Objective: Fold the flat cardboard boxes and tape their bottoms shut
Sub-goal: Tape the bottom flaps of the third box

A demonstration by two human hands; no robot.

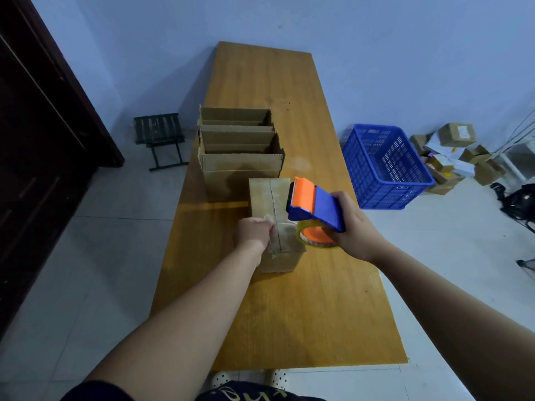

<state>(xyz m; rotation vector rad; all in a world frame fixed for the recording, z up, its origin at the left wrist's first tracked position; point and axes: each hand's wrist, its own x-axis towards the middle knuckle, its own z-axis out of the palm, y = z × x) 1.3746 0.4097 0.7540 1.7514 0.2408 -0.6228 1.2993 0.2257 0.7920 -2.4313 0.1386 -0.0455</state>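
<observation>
A small cardboard box (267, 198) stands bottom-up on the wooden table (304, 299), clear tape running along its centre seam. My left hand (254, 234) rests on the box's near left part, fingers curled and pressing the tape down by the seam. My right hand (351, 224) grips the handle of a blue and orange tape dispenser (314, 205), held just right of the box with its head over the box's right edge. The yellowish tape roll (314, 238) shows under the dispenser. Behind stand three folded boxes (240, 151), open side up, in a row.
A blue plastic crate (385, 166) stands on the floor right of the table, with a pile of small parcels (457, 151) beyond it. A dark folding stool (160, 140) stands left of the table, near a dark door (43, 140).
</observation>
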